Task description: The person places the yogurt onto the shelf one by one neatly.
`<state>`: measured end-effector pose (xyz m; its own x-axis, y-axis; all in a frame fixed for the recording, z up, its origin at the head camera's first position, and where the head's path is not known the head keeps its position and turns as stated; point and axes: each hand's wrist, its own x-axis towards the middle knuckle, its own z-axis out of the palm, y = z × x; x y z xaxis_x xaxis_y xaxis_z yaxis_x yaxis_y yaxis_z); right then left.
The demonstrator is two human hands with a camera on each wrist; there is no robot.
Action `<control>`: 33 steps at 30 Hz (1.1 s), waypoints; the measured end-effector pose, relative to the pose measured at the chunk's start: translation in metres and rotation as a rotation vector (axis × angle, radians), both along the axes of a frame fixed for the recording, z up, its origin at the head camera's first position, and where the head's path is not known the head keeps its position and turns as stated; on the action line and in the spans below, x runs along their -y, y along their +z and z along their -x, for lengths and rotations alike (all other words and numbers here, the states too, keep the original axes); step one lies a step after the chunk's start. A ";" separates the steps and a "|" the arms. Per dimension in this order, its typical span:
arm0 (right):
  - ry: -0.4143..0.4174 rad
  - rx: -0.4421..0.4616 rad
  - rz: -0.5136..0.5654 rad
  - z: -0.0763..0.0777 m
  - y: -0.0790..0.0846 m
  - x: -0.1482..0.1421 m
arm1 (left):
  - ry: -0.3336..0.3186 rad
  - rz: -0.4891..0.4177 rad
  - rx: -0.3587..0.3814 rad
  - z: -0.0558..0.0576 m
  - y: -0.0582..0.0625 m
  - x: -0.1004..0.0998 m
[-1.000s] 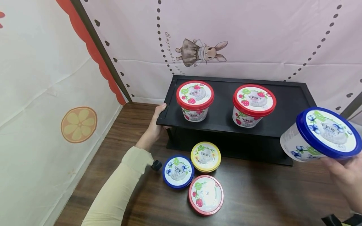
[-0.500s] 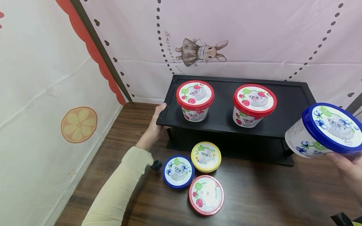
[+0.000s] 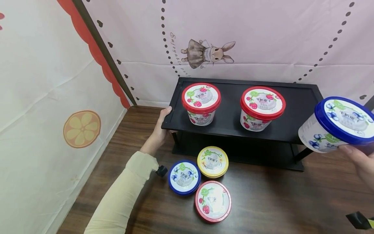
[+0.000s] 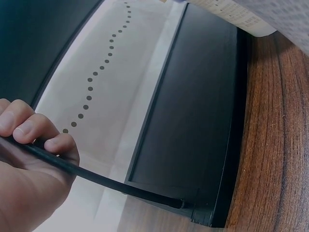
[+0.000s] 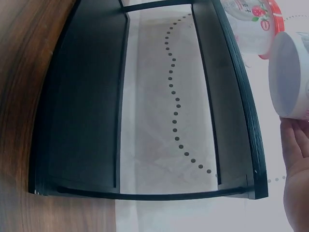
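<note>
Aloft, lidded blueberry tub [image 3: 336,126] in right hand [image 3: 361,164].

We log a cloth-screened corner, room type unclear to us: rabbit-print sheet [image 3: 263,39] behind, orange-slice sheet [image 3: 35,123] at left, wood-grain tabletop [image 3: 263,204], black two-tier shelf [image 3: 301,107].

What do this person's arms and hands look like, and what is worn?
The left hand and right hand are gloveless. The left sleeve is pale yellow, with a black piece at its cuff. A second black piece, beside something yellow-green, shows near the right hand.
</note>
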<state>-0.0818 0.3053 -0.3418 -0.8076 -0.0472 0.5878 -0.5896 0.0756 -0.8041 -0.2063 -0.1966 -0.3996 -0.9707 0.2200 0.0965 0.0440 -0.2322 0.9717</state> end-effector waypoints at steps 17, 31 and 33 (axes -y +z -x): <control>0.082 0.092 0.144 0.017 0.003 -0.001 | 0.000 -0.001 -0.004 -0.002 0.002 -0.001; 0.087 0.066 0.006 0.030 0.008 -0.001 | 0.024 0.014 0.024 -0.003 0.002 -0.002; 0.112 0.067 0.043 0.033 0.009 -0.002 | 0.022 0.014 0.020 -0.003 0.002 -0.002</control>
